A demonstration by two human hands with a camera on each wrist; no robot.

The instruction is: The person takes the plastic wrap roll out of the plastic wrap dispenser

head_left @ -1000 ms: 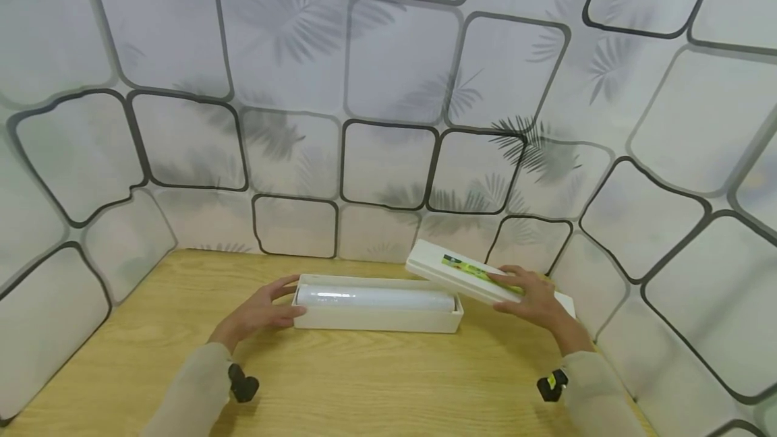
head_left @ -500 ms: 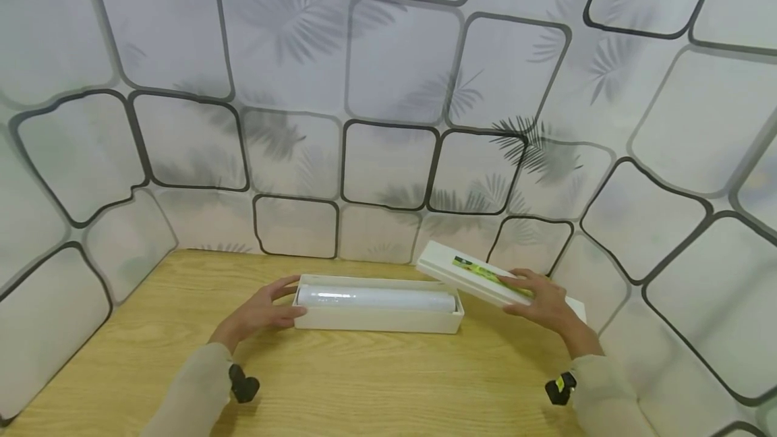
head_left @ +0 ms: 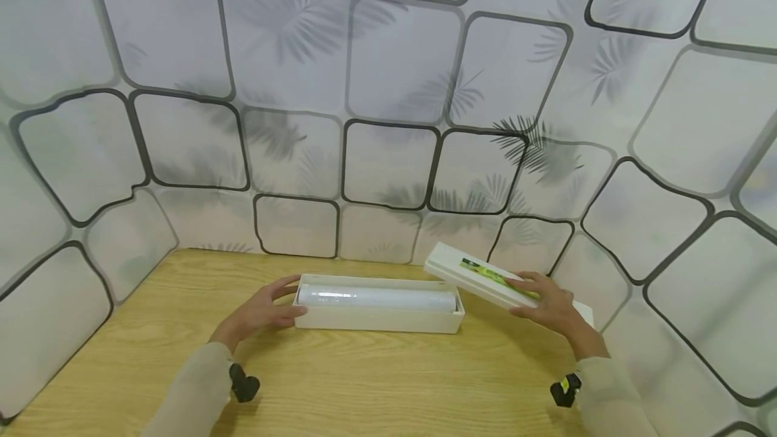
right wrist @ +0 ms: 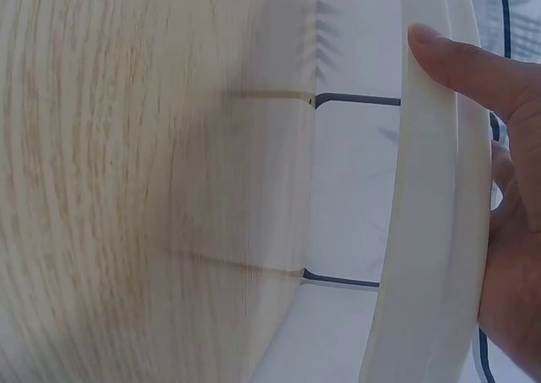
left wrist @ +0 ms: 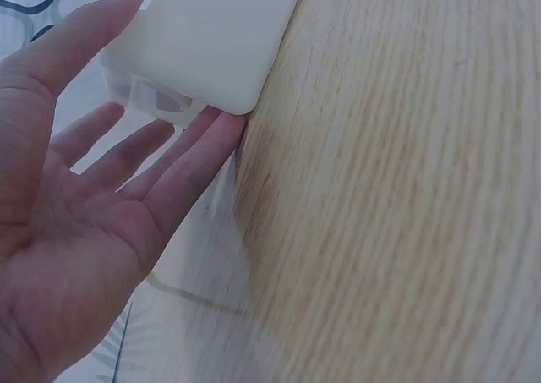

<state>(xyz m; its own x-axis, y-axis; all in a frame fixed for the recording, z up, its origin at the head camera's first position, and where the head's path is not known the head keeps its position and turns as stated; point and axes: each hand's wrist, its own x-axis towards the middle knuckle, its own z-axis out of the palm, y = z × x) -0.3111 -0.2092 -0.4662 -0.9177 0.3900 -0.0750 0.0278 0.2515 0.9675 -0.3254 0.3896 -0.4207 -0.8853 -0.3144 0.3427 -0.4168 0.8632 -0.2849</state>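
A long white cling film box [head_left: 378, 321] sits on the table with its top off, and a shiny roll of cling film [head_left: 376, 298] lies inside. My left hand [head_left: 262, 307] holds the box's left end, thumb on the front side and fingers round the end; the left wrist view shows the fingertips at the corner of the box [left wrist: 211, 41]. To the right, my right hand [head_left: 551, 305] grips the white box lid [head_left: 449, 261], which has a green label and is tilted above the table. Its thumb lies along the lid's edge [right wrist: 431, 197] in the right wrist view.
The light wood table [head_left: 376, 383] reaches back to a patterned wall covering [head_left: 388, 167], which also closes in both sides. A dark wrist device [head_left: 244, 384] shows at the left sleeve and another wrist device [head_left: 566, 390] at the right.
My right hand has carried the lid a little to the right, away from the box. The left hand, the box and the roll have stayed in place.
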